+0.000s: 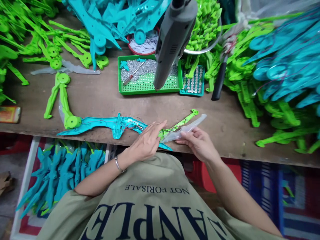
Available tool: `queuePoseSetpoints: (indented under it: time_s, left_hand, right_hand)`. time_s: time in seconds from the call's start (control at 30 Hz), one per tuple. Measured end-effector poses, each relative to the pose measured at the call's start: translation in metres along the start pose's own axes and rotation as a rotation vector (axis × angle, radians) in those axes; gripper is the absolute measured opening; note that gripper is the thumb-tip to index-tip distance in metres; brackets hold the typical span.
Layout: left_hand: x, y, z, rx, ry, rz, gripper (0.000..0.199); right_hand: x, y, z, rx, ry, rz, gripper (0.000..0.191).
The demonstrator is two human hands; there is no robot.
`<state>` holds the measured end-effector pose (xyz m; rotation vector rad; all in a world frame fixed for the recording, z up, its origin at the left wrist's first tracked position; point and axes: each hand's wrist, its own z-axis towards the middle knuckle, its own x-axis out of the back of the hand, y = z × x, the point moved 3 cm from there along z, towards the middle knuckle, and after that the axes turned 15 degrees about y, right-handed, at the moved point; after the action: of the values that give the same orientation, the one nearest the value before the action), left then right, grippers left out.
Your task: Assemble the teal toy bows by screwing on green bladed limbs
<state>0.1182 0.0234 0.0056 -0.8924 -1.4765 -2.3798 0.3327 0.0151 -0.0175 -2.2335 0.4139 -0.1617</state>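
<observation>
Apparently mid-assembly: the left hand (146, 141) presses flat on the teal toy shell (112, 124) at the worktop's (100, 96) near edge, while the right hand (198, 143) pinches a clear blade piece (187, 128) against the green arm (181, 122). Seating it needs careful alignment.

Green screw tray (150, 87) w/ hanging gray driver (172, 40) above; battery tray (193, 83) beside.

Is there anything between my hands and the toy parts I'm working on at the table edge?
Nothing visible. The left hand rests on the teal toy piece, and the right hand already pinches the clear blade beside the green strip.
</observation>
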Motion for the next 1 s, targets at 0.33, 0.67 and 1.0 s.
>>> queuePoseSetpoints:
  time_s: [0.33, 0.67, 1.0]
  left_hand:
    - [-0.003, -0.004, 0.003, -0.144, -0.077, 0.132, 0.053]
    - [-0.007, -0.008, 0.001, -0.270, 0.026, 0.248, 0.034]
    - [-0.005, -0.009, 0.002, -0.300, 0.060, 0.252, 0.044]
  right_hand:
    - [-0.003, -0.009, 0.015, -0.151, -0.051, -0.157, 0.041]
    - [0.002, -0.023, 0.032, -0.187, -0.020, -0.364, 0.038]
    - [0.020, -0.071, 0.066, -0.100, 0.157, -0.453, 0.031]
